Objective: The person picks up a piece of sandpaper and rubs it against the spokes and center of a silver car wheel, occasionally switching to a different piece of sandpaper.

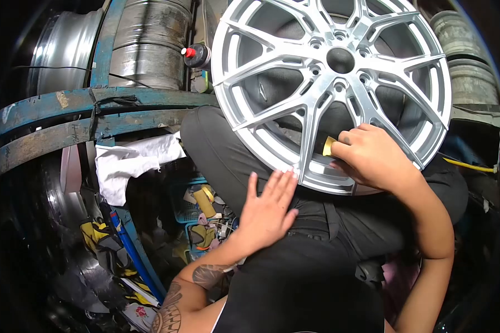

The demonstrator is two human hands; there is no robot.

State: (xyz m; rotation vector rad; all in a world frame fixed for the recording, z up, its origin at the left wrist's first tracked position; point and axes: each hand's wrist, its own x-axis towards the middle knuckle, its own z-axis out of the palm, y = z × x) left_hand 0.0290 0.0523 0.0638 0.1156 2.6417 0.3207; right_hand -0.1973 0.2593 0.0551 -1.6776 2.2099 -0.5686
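Note:
A silver multi-spoke alloy wheel rim (311, 108) lies face up across my lap, propped on my dark trouser legs. My right hand (369, 152) is closed on a small folded piece of yellow sandpaper (328, 146), at the gap between two spokes near the lower edge of the rim. Most of the sandpaper is hidden by my fingers. My left hand (269, 208) lies flat with fingers spread, its fingertips right at the rim's near edge and its palm over my lap.
Blue metal rack bars (50, 114) run along the left, with metal wheel barrels (150, 50) behind. A bottle with a red cap (197, 55) stands beside them. A white cloth (122, 166) hangs below the bars. A blue basket (183, 208) holds odds and ends. More barrels (469, 80) sit at right.

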